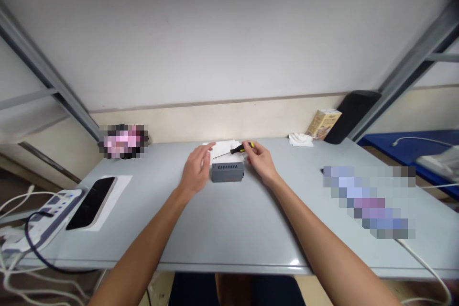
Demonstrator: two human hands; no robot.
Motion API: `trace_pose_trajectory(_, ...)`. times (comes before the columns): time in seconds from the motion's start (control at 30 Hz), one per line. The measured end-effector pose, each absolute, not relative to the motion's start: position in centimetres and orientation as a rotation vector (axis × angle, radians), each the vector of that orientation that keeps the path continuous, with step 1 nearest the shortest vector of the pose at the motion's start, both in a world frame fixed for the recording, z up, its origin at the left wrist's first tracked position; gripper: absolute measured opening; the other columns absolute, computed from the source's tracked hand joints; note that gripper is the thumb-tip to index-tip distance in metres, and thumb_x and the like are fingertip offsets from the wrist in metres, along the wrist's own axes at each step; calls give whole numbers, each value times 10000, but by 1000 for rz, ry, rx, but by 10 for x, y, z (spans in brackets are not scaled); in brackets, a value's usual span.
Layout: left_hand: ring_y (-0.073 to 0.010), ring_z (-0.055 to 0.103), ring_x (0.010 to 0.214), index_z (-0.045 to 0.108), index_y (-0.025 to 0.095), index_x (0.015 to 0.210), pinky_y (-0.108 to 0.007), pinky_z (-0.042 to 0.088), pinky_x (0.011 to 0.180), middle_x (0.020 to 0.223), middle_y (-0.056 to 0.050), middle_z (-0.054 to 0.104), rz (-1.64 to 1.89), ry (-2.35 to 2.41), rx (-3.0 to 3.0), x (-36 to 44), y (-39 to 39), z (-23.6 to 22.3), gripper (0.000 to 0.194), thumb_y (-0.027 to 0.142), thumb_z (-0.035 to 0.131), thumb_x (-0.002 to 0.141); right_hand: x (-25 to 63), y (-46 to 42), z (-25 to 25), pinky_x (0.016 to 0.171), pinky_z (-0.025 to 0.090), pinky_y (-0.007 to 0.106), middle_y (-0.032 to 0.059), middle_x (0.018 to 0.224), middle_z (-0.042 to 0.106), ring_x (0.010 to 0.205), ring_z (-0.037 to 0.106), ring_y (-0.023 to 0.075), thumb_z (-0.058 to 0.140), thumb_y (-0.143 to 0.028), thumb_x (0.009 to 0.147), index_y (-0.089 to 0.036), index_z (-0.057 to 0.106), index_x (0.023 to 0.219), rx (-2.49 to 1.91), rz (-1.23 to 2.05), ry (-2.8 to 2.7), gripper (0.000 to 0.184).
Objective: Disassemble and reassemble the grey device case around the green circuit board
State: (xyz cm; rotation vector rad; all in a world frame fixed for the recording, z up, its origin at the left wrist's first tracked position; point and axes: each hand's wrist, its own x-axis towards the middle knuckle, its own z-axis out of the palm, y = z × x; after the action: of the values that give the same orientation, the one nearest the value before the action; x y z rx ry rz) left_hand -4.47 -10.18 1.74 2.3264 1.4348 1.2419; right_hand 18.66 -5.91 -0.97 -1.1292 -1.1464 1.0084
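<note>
A dark grey box with a row of vent slots stands on the table in front of me. My right hand, at its right, grips a screwdriver by the black and yellow handle. The thin shaft points left above white paper behind the box. At the box's left side is my left hand, fingers stretched forward and holding nothing; whether it touches the box I cannot tell.
On the left lie a phone on white paper and a power strip with cables. A crumpled tissue, a small carton and a black cylinder stand back right. Blurred-out items lie at both sides of the table.
</note>
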Motion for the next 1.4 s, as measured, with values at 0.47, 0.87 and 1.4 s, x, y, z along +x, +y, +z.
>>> trace_pose_trajectory(0.47,-295,642,1097,766,234,1074,-462,518,989,1106,-89,717,802,1814,2389,-83,-68,-14,220,231,562,993,176,-64,-14,634,462,290,67,928,746,801,628,204,752,-658,793,-208,770,1046,-1043,1025,-1256,516)
trace_pose_trajectory(0.87,-251,649,1012,747,226,1042,-417,511,970,1080,-71,725,1043,1696,2269,-76,-73,-4,225,183,555,933,187,-65,1,536,302,279,-43,639,505,559,398,112,769,-640,787,-198,747,1037,-993,1109,-1138,508)
trace_pose_trajectory(1.4,-216,649,941,738,178,1020,-332,485,885,1038,-88,736,1162,1197,1631,-48,-92,22,272,385,593,919,206,-63,16,529,219,279,-69,566,359,508,353,103,799,-486,746,-206,718,905,-734,1187,-1068,333)
